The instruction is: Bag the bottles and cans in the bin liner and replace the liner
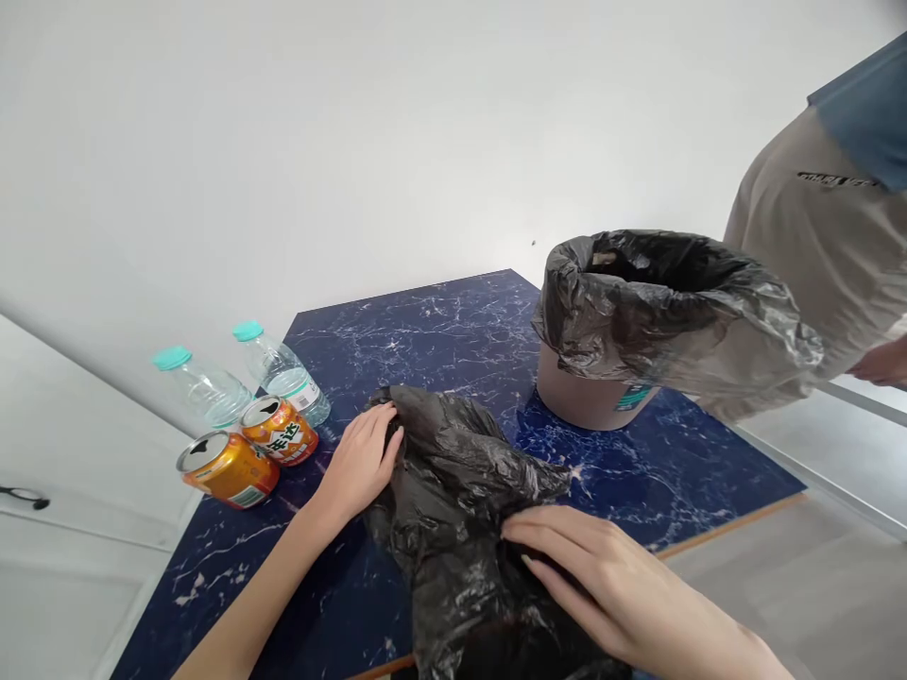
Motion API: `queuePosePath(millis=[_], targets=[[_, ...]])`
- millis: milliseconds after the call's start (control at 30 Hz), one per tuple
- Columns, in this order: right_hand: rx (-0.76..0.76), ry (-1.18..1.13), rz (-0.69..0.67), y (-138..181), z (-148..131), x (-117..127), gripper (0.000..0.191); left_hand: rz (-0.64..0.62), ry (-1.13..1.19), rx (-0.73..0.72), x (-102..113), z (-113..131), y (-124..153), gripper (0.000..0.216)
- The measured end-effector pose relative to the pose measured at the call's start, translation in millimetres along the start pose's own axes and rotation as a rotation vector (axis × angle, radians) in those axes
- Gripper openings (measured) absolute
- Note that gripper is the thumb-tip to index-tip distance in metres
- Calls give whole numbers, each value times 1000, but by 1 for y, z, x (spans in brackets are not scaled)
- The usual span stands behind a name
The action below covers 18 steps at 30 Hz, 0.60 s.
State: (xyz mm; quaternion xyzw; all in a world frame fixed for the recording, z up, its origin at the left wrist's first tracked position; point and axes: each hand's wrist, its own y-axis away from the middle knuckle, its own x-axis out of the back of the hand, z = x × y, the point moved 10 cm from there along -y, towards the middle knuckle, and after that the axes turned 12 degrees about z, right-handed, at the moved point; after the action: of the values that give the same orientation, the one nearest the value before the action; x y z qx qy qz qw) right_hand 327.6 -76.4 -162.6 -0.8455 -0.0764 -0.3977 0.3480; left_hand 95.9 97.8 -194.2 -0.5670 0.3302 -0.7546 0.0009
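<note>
A crumpled black plastic bag lies on the dark blue marbled table in front of me. My left hand rests on the bag's left edge with its fingertips curled onto the plastic. My right hand lies flat on the bag's near right side, fingers stretched out and pressing it down. Behind the bag stands a pinkish bin lined with another black bag folded over its rim.
Two orange drink cans lie on their sides at the table's left edge, beside two clear bottles with teal caps. Another person in a beige and blue shirt stands at the right behind the bin. A white wall is behind.
</note>
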Motion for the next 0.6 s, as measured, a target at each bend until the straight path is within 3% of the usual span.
queuePosePath(millis=[133, 233, 300, 467, 600], targets=[[-79, 198, 8, 3, 39, -23, 48, -117, -45, 42, -13, -16, 28, 66], [-175, 384, 119, 10, 76, -17, 52, -125, -103, 73, -5, -25, 49, 72], [-221, 472, 195, 13, 87, -3, 46, -80, -146, 82, 11, -24, 60, 73], [-284, 393, 351, 5, 53, 38, 30, 58, -104, 61, 58, -3, 65, 52], [-417, 115, 220, -13, 35, 17, 38, -17, 10, -6, 56, 10, 61, 43]])
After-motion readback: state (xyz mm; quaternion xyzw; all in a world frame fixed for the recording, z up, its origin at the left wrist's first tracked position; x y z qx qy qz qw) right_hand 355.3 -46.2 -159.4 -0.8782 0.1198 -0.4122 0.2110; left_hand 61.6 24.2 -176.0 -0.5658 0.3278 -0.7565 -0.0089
